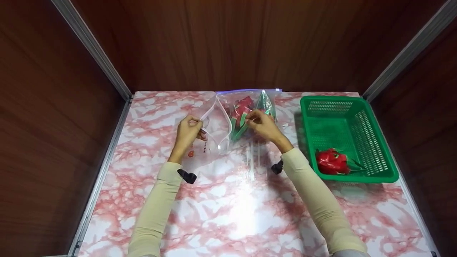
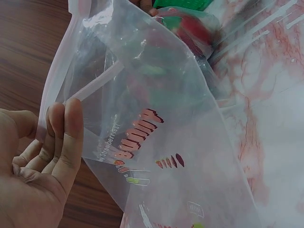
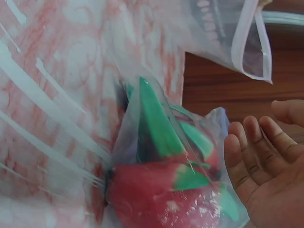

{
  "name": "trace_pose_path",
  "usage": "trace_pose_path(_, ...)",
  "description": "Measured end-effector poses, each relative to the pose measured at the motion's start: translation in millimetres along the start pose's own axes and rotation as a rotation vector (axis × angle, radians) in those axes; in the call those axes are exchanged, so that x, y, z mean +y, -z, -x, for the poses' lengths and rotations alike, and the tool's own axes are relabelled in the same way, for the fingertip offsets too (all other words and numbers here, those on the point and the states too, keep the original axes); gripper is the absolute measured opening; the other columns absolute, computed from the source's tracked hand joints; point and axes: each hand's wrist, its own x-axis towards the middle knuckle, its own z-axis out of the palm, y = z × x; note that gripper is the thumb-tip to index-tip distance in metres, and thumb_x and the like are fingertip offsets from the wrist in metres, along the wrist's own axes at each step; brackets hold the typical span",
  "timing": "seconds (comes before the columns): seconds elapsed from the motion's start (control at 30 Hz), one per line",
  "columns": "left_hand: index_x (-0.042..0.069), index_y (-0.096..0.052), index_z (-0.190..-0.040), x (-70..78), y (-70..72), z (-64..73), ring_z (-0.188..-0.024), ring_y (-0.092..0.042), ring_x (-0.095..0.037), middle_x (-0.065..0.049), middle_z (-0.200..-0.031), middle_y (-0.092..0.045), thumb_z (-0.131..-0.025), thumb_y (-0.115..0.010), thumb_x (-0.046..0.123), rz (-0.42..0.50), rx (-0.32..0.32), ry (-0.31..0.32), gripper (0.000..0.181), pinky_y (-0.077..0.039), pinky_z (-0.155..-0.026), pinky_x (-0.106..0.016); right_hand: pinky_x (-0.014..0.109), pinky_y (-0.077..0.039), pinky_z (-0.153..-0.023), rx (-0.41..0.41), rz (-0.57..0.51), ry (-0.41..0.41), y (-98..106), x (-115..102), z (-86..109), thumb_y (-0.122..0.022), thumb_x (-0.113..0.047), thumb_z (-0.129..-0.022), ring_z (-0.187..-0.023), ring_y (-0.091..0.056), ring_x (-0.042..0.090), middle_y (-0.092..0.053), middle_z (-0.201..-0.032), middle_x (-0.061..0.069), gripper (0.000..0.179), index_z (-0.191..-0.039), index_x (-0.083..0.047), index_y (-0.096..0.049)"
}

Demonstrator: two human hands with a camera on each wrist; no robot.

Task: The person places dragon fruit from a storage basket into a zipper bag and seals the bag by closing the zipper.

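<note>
My left hand (image 1: 188, 131) pinches the rim of a clear zip bag (image 2: 142, 156) with red "Bunny" print. Its mouth gapes open, and no fruit shows inside it. Just right of that bag, a second clear zip bag (image 1: 228, 95) with a blue-purple zip strip holds red dragon fruits (image 3: 147, 190) with green scales. My right hand (image 1: 262, 125) hovers by this filled bag. In the right wrist view its fingers (image 3: 254, 137) are slightly bent, with nothing between them and the thumb.
A green plastic basket (image 1: 305, 139) stands at the right, with a red dragon fruit (image 1: 332, 162) in its near left corner. Brown wood-look panels (image 1: 214, 46) enclose the pink-and-white marbled table (image 1: 200, 214) at the back and both sides.
</note>
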Motion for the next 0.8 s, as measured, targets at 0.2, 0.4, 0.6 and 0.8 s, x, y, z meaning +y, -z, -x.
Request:
trace_pose_path(0.2,-0.006,-0.058,-0.112,0.2,0.5,0.1,-0.047,-0.066,-0.012,-0.006,-0.066,-0.068,-0.100,-0.059,0.003,-0.004,-0.003,-0.022,0.015,-0.064,-0.052,-0.030,0.025,-0.061,-0.071,-0.012,0.017,-0.004,11,-2,1.9,-0.069,-0.011,-0.101,-0.091,-0.066,0.025,-0.072,-0.111,0.021,0.022,-0.118,0.003,-0.068)
trace_pose_path(0.4,-0.005,-0.058,-0.111,-2.6,1.3,0.5,-0.047,-0.066,-0.013,-0.015,-0.072,-0.070,-0.101,-0.059,0.002,0.008,-0.005,-0.023,0.012,-0.064,-0.052,-0.031,0.021,-0.060,-0.070,-0.032,0.016,-0.018,20,0,5.3,-0.069,-0.011,-0.102,-0.100,-0.069,0.038,-0.071,-0.113,0.024,0.025,-0.122,0.005,-0.066)
trace_pose_path(0.6,-0.005,-0.058,-0.112,-1.9,1.5,0.5,-0.048,-0.066,-0.012,-0.006,-0.068,-0.068,-0.101,-0.059,0.002,0.015,-0.014,-0.017,0.013,-0.064,-0.052,-0.031,0.020,-0.054,-0.073,-0.012,0.087,0.000,32,2,7.5,-0.068,-0.013,-0.103,-0.098,-0.070,0.036,-0.070,-0.119,0.020,0.028,-0.125,0.002,-0.065)
trace_pose_path(0.8,-0.004,-0.057,-0.110,-2.2,1.7,-0.3,-0.048,-0.066,-0.011,-0.007,-0.067,-0.067,-0.102,-0.058,0.002,0.010,-0.024,-0.015,0.011,-0.064,-0.053,-0.030,0.024,-0.053,-0.079,0.005,0.110,-0.006,42,3,9.5,-0.069,-0.014,-0.101,-0.097,-0.067,0.028,-0.071,-0.122,0.019,0.028,-0.125,-0.001,-0.067)
